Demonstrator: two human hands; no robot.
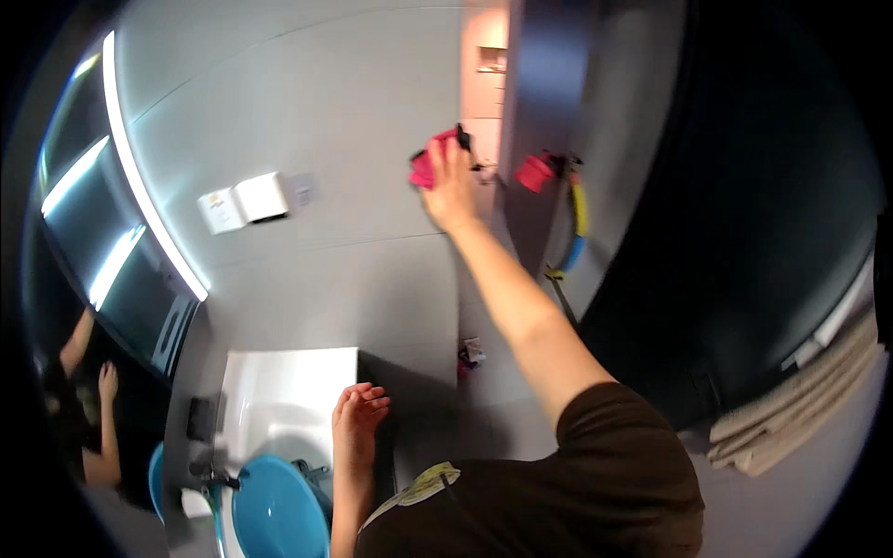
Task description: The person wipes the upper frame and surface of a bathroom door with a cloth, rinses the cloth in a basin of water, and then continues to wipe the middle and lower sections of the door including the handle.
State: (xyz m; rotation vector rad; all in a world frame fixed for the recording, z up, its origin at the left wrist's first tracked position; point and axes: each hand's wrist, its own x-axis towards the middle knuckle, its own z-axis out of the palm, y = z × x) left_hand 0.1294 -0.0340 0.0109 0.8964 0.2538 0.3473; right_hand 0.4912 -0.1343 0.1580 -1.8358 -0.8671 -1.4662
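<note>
Pink cloth up on the grey wall, right arm at full reach!

And there it is, the pink cloth (424,174), bunched and dark-edged, high on the wall (326,112) beside the lit gap (484,70). The right hand (450,193) has it, fingers spread across the top in what looks like a pressing hold; blur hides how tight. The step in hand, I'd judge, is working that cloth against the panel, and the next move calls for a flat palm and steady pressure so the soft bundle doesn't slip.

Down below, the left hand (360,420) is free, fingers loosely curled over nothing visible, just beside the sink (244,372). What a contrast of surfaces! The wall is smooth, matte, crossed by thin seams; the sink is glossy white with a crisp square edge; and in it sits a round teal basin (279,521), plastic by the look of it, near a dark faucet (219,478).

Farther out, a boxy white fixture (260,197) juts from the wall, and a slim light strip (149,177) glares beside the mirror (121,232). Across on the right, a second pink item (535,174) sits near a curved yellow-and-blue strip (579,214), and folded beige fabric (800,400) lies in soft ridges.
</note>
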